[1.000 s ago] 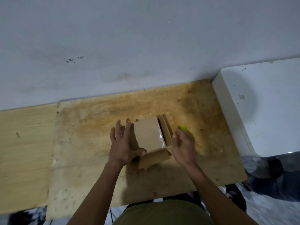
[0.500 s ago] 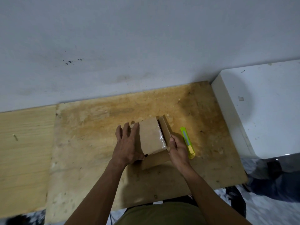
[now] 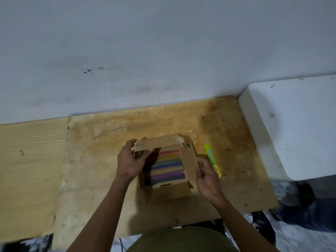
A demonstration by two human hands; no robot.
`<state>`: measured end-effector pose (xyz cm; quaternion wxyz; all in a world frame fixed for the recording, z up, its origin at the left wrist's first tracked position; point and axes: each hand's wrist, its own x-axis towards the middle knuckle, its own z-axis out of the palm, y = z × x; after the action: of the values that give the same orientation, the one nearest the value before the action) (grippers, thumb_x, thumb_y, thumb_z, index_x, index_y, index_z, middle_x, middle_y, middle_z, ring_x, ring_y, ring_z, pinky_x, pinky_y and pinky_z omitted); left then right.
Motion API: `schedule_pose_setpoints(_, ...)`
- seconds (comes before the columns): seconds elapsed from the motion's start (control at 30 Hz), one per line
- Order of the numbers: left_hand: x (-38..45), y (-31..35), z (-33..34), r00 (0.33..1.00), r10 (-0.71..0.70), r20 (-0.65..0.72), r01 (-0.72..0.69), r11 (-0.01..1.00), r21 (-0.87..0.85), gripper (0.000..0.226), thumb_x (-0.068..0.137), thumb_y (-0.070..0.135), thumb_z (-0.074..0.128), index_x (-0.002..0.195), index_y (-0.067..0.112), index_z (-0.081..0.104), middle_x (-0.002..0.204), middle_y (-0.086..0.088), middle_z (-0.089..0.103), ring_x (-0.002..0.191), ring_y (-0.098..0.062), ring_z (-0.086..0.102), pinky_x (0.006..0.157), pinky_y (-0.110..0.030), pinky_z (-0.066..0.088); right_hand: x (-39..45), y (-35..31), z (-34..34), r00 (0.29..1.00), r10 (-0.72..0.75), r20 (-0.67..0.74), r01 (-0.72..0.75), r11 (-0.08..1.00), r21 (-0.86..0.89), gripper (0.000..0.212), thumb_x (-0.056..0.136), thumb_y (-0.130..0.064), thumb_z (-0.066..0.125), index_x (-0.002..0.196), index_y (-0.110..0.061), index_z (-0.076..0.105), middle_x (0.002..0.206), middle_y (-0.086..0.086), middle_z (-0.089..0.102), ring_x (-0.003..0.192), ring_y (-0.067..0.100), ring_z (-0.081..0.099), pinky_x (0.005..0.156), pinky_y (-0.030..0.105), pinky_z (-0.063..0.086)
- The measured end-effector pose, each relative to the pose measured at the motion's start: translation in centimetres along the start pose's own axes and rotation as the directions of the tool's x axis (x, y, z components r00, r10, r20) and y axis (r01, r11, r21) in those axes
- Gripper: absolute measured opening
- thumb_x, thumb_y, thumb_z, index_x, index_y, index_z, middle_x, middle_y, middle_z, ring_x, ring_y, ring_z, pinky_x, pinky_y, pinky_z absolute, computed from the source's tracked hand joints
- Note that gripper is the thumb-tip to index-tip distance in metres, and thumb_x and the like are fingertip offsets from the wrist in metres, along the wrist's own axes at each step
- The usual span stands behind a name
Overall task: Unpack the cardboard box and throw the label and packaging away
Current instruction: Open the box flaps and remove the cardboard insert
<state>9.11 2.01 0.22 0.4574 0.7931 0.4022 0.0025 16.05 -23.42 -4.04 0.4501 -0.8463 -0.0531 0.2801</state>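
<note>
Now both hands, left hand and right hand, pinching flat flaps of square cardboard box.

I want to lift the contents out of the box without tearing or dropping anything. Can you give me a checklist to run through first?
1. Top flap out of the way: ok, the left hand holds the far flap folded back.
2. Right flap clear: ok, the right hand pinches the right flap outward.
3. Contents reachable: ok, the striped item lies exposed inside the cardboard box.
4. Knife clear of the hands: ok, the green utility knife lies on the plywood board, just beyond the right hand.
5. Blade retracted: cannot tell.
6. A hand free to lift: not ok, both hold flaps.
</note>
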Motion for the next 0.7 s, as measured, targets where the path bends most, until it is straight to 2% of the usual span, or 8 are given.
schedule_pose_setpoints(0.1,-0.6,-0.9,0.5,0.994,-0.099,-0.037,0.095,0.991,-0.098,0.066,0.080,0.042,0.077,0.134,0.016,0.049,0.134,-0.009,0.060,0.116,-0.027,0.061,0.092,-0.041,0.056,-0.6,0.4,0.6,1.000,-0.005,0.019,0.007,0.998,-0.065,0.039,0.094,-0.004,0.046,0.124,-0.030,0.044,0.109,-0.005,0.065,0.102,0.014,0.065,0.073,0.014,0.048)
schedule_pose_setpoints(0.2,-1.4,-1.0,0.5,0.992,-0.120,-0.045,0.110,0.977,-0.180,0.064,0.082,0.034,0.077,0.136,0.015,0.048,0.132,-0.009,0.061,0.104,-0.018,0.059,0.086,-0.032,0.056,-0.3,-1.1,0.6,0.992,-0.103,-0.071,0.089,0.980,-0.181,0.055,0.089,-0.015,0.061,0.136,-0.027,0.036,0.125,-0.009,0.053,0.114,0.012,0.055,0.083,0.023,0.048)
schedule_pose_setpoints(0.27,-1.6,-1.2,0.3,0.993,-0.115,-0.042,0.103,0.972,-0.212,0.065,0.083,0.036,0.075,0.138,0.015,0.047,0.134,-0.010,0.060,0.110,-0.020,0.059,0.090,-0.035,0.056,0.6,-2.7,0.4,0.973,-0.203,-0.113,0.178,0.964,-0.200,0.070,0.088,-0.022,0.067,0.146,-0.028,0.029,0.133,-0.011,0.041,0.123,0.008,0.042,0.095,0.028,0.044)
schedule_pose_setpoints(0.33,-1.7,-1.5,0.1,0.993,-0.110,-0.040,0.099,0.971,-0.216,0.065,0.082,0.041,0.075,0.138,0.018,0.049,0.136,-0.011,0.059,0.119,-0.025,0.059,0.094,-0.042,0.056,1.8,-4.5,0.5,0.966,-0.246,-0.083,0.233,0.962,-0.145,0.074,0.086,-0.027,0.071,0.147,-0.036,0.029,0.141,-0.007,0.044,0.125,0.009,0.044,0.097,0.031,0.047)
schedule_pose_setpoints(0.4,-1.9,-1.7,-0.1,0.996,-0.088,-0.035,0.078,0.972,-0.220,0.065,0.082,0.045,0.074,0.137,0.018,0.051,0.137,-0.010,0.059,0.124,-0.026,0.057,0.096,-0.046,0.055,3.0,-5.7,0.6,0.956,-0.287,-0.056,0.277,0.950,-0.142,0.063,0.086,-0.028,0.073,0.140,-0.037,0.042,0.134,-0.006,0.056,0.119,0.009,0.054,0.094,0.033,0.053)
schedule_pose_setpoints(0.5,-2.3,-1.6,-0.2,0.997,-0.045,-0.068,0.027,0.970,-0.242,0.058,0.085,0.045,0.070,0.133,0.016,0.056,0.134,-0.007,0.062,0.125,-0.023,0.056,0.097,-0.041,0.054,3.8,-6.8,0.5,0.934,-0.350,-0.075,0.332,0.924,-0.189,0.041,0.089,-0.031,0.068,0.129,-0.028,0.058,0.116,-0.007,0.067,0.102,0.006,0.063,0.086,0.033,0.057)
schedule_pose_setpoints(0.63,-2.3,-1.7,-0.5,0.993,0.010,-0.121,-0.045,0.957,-0.288,0.046,0.089,0.045,0.064,0.124,0.016,0.066,0.122,-0.002,0.069,0.119,-0.018,0.061,0.095,-0.035,0.054,4.0,-7.6,-0.2,0.927,-0.364,-0.090,0.346,0.923,-0.171,0.037,0.091,-0.032,0.066,0.126,-0.022,0.062,0.114,-0.003,0.069,0.101,0.005,0.062,0.082,0.024,0.052)
schedule_pose_setpoints(0.7,-2.1,-1.4,-0.8,0.987,0.016,-0.158,-0.067,0.944,-0.322,0.039,0.092,0.041,0.062,0.119,0.014,0.069,0.112,0.000,0.073,0.110,-0.015,0.065,0.089,-0.025,0.054,4.3,-8.1,-0.5,0.918,-0.382,-0.105,0.361,0.916,-0.174,0.035,0.092,-0.033,0.065,0.125,-0.022,0.062,0.111,-0.007,0.069,0.100,0.000,0.059,0.082,0.023,0.053)
